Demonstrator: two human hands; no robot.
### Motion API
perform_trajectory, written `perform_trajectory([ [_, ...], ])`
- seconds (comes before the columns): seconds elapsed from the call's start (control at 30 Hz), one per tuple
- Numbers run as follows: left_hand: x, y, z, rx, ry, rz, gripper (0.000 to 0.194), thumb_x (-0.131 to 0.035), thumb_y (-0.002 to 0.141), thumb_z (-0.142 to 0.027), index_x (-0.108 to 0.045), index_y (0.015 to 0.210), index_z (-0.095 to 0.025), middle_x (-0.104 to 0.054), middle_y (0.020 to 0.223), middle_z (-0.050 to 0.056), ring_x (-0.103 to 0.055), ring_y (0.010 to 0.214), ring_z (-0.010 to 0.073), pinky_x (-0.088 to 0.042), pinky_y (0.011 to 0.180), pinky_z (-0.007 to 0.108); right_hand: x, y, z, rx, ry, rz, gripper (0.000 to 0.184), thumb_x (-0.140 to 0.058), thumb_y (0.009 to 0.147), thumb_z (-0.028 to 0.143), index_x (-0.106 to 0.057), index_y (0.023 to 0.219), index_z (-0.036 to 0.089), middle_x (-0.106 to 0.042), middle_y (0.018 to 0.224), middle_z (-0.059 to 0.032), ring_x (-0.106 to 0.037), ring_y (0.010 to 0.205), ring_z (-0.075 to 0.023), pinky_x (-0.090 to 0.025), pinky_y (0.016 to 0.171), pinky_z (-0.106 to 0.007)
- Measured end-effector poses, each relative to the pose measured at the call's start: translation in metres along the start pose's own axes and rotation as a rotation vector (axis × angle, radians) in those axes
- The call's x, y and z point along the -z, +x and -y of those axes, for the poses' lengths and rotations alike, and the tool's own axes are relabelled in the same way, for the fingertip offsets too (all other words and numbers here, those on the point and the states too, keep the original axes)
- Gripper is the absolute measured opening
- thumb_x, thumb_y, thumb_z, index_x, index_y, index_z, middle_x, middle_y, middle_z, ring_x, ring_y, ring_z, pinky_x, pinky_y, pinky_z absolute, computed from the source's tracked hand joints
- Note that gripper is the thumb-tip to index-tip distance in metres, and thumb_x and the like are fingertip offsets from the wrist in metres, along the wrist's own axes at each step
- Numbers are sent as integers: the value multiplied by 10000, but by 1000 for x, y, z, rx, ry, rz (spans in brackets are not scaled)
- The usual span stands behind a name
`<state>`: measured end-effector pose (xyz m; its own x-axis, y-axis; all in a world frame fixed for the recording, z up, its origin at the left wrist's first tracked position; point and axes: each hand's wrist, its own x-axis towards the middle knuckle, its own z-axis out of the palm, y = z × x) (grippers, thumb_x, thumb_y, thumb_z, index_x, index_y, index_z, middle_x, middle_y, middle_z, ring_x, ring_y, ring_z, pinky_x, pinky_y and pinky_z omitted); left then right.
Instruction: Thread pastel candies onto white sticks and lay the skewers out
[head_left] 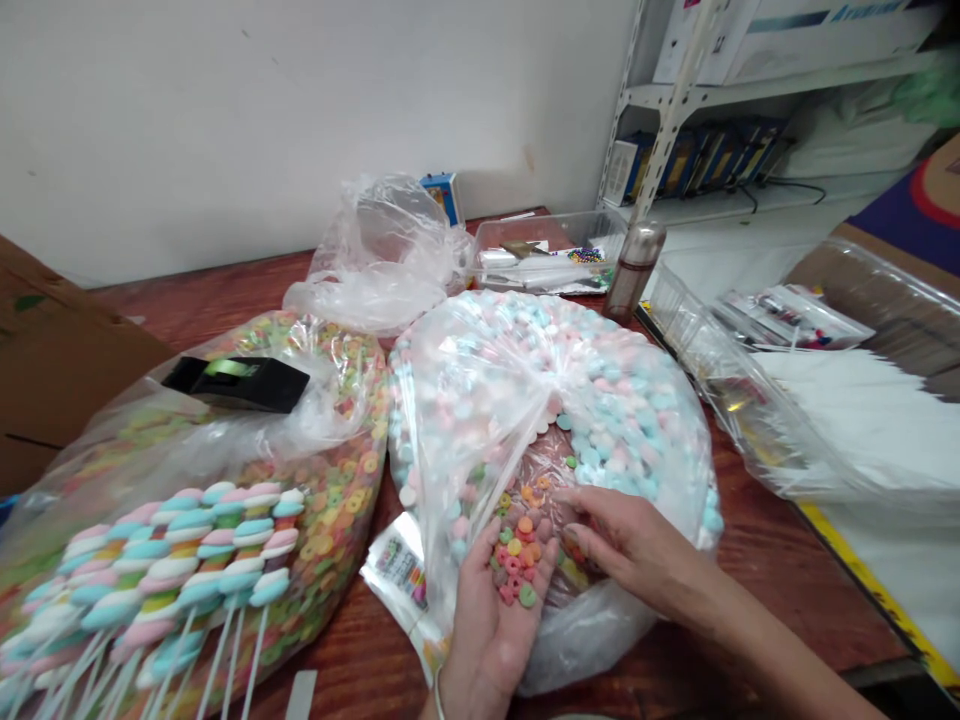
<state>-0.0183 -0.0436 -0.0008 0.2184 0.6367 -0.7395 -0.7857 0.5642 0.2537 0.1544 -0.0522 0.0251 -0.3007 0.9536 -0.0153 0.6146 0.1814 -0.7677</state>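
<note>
My left hand is palm up and cupped, holding a small heap of ring candies in red, orange, yellow and green. Just to its right, my right hand reaches in from the side with thumb and fingers apart; nothing shows between them, though some fingertips are partly hidden. Both hands are over a large see-through bag of pink, white and blue marshmallows. More loose ring candies lie beyond my left palm. A printed wrapper lies by my left wrist.
At left, marshmallow skewers and a black tape dispenser rest on a bag of ring candies. Behind stand a crumpled plastic bag, a plastic tray and a metal flask. At right, a plastic bin holds white sticks.
</note>
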Motion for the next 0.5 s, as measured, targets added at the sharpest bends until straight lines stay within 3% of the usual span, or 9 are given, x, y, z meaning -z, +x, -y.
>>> perform_trajectory([
  [0.13,-3,-3,-1,-16,9,-94,189,-574,866,-163,-625,1036,-97,-726,931,123,-717,796,206,-610,742,347,-1,-39,-11,-84,-299,148,157,-469,934,210,-582,831,241,-649,795,4,-599,750,-192,-417,692,-320],
  [0.2,-6,-5,0,-19,7,-92,180,-578,861,-153,-624,1031,-116,-726,931,108,-717,789,200,-613,743,356,-3,-58,-13,-81,-343,161,44,-549,900,229,-580,902,259,-658,894,4,-607,839,-206,-414,790,-362],
  [0.23,-7,-6,1,-20,3,-90,170,-579,860,-149,-624,1022,-122,-726,930,103,-717,790,199,-613,750,362,-4,-66,-14,-76,-346,155,74,-598,877,261,-579,947,272,-656,957,4,-603,892,-212,-406,842,-380],
  [0.37,-10,-9,4,-5,10,-109,109,-564,867,-150,-621,952,-113,-723,889,112,-719,780,208,-618,729,355,-15,-80,-22,-28,-449,74,414,-769,707,324,-576,1071,287,-637,1051,-5,-574,969,-247,-386,915,-424],
  [0.5,-10,-9,4,21,32,-104,120,-544,880,-158,-623,938,-89,-716,857,132,-716,741,209,-619,684,336,-32,-74,-40,41,-720,-89,293,-696,714,138,-619,972,254,-651,885,-5,-588,833,-247,-402,867,-463],
])
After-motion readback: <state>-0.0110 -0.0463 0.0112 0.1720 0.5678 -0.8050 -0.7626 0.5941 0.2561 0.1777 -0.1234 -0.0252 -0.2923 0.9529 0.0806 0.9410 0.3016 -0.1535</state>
